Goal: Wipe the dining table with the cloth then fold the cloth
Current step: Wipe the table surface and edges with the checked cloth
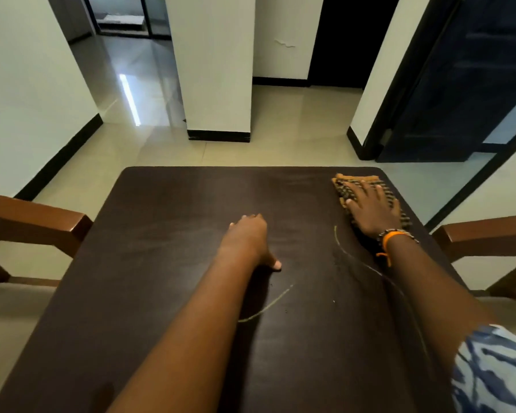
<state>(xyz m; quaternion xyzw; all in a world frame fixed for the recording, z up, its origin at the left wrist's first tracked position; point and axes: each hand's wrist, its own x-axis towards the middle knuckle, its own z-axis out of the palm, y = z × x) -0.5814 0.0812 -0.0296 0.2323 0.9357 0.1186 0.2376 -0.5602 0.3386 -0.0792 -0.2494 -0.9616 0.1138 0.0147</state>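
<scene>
A: Grip first. Right hand (373, 211)?
B: Flat, fingers spread straight, palm pressing the cloth (347, 187) onto the dining table (161, 263). Pressing, not clenching; no curl round the fabric.
A: Where is the cloth relative to that hand?
B: Directly under it, sticking out past the fingertips and on the thumb side. Orange edge beyond the fingers, striped dark weave beneath. It sits at the table's far right corner.
A: Left hand (248, 239)?
B: Holds nothing. It rests on the tabletop, well to the left of the pressing hand and nearer the person, thumb tip down on the wood. Fingers reach forward; how much they curl is hard to tell.
A: Outward?
B: An orange wristband (389, 235) and beads just behind the pressing hand. Pale curved marks (268, 305) lie on the surface between the two forearms. Wooden chairs (36, 219) stand at both sides.
</scene>
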